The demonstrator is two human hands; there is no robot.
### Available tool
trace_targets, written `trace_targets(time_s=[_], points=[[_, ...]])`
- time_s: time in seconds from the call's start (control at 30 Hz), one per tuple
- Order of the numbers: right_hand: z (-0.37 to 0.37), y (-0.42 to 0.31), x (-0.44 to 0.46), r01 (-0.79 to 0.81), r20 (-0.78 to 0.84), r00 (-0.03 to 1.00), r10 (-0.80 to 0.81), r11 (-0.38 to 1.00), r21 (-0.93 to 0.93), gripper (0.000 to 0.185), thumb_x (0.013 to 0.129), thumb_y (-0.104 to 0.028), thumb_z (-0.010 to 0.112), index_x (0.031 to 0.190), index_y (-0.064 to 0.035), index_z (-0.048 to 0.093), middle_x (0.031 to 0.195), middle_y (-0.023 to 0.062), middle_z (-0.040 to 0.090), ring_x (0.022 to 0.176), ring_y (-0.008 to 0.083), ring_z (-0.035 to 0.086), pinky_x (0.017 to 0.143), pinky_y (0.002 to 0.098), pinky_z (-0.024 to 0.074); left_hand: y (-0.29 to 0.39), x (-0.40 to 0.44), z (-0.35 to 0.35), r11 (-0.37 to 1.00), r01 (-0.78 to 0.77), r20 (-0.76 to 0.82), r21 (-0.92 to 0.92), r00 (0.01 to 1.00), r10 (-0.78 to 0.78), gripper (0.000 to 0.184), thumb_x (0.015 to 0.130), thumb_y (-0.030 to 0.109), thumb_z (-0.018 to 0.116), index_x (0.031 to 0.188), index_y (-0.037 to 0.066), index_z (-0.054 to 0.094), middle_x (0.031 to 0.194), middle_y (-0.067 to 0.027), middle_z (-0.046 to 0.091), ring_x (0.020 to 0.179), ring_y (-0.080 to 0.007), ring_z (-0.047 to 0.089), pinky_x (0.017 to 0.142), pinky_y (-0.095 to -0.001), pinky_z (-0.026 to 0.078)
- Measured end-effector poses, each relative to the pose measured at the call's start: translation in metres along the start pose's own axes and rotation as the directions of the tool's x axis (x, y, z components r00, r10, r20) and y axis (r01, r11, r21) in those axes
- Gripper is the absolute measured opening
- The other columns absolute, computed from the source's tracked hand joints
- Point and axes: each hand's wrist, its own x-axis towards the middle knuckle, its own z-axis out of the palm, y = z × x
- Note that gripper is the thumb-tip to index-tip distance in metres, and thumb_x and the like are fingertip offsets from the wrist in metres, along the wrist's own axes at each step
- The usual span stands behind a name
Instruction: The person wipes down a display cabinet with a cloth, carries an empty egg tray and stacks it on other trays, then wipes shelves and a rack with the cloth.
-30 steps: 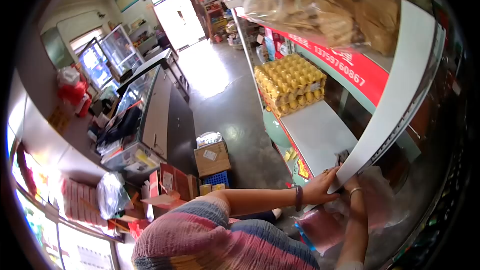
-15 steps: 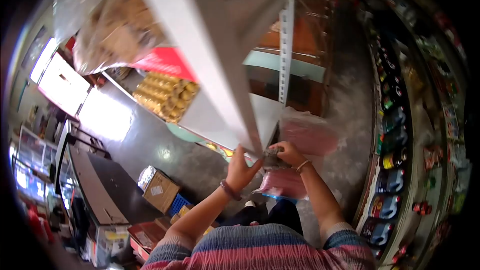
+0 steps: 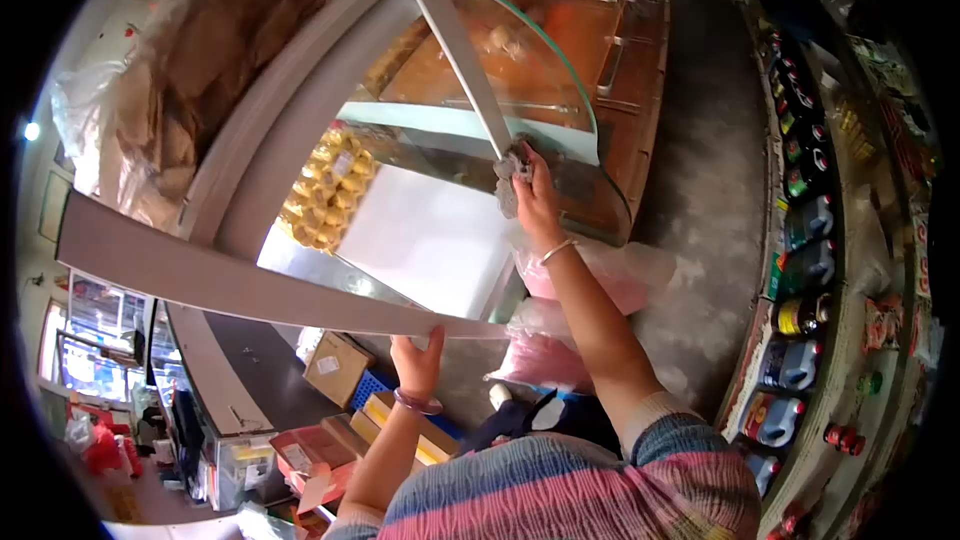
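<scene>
A white metal shelf rack stands in front of me, its near post (image 3: 270, 285) slanting across the view and its far post (image 3: 455, 35) behind. My left hand (image 3: 418, 365) grips the near post's lower edge close to its end, with part of the fingers hidden. My right hand (image 3: 535, 190) is closed round a crumpled grey rag (image 3: 508, 185) and presses it to the lower end of the far post. Between the posts lies a bare white shelf board (image 3: 430, 230), with gold-wrapped packages (image 3: 328, 190) on its left.
A glass-sided display case (image 3: 570, 120) stands beyond the rack. Pink bags (image 3: 545, 360) sit below my right arm. Bottles (image 3: 795, 315) line shelves on the right. Cardboard boxes (image 3: 335, 365) and a dark counter (image 3: 245, 365) are at left; brown bags (image 3: 200, 90) fill the upper shelf.
My right hand has moved forward from beside the near post to the far post, carrying the rag. My left hand has shifted left and down, still at the near post. My view has changed.
</scene>
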Motion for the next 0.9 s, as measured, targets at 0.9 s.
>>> trace_targets(time_s=[0.9], points=[[-0.017, 0.192, -0.006, -0.581, 0.112, 0.747, 0.655, 0.726, -0.368, 0.042, 0.091, -0.033, 0.04, 0.106, 0.0019, 0.058, 0.103, 0.0263, 0.062, 0.095, 0.0423, 0.059, 0.081, 0.0443, 0.0452, -0.018, -0.009, 0.011, 0.997, 0.081, -0.019, -0.02, 0.996, -0.081, 0.019, 0.082, 0.005, 0.065, 0.1, 0.0, 0.061, 0.115, -0.0164, 0.057, 0.102, -0.0246, 0.057, 0.084, -0.0353, 0.047]])
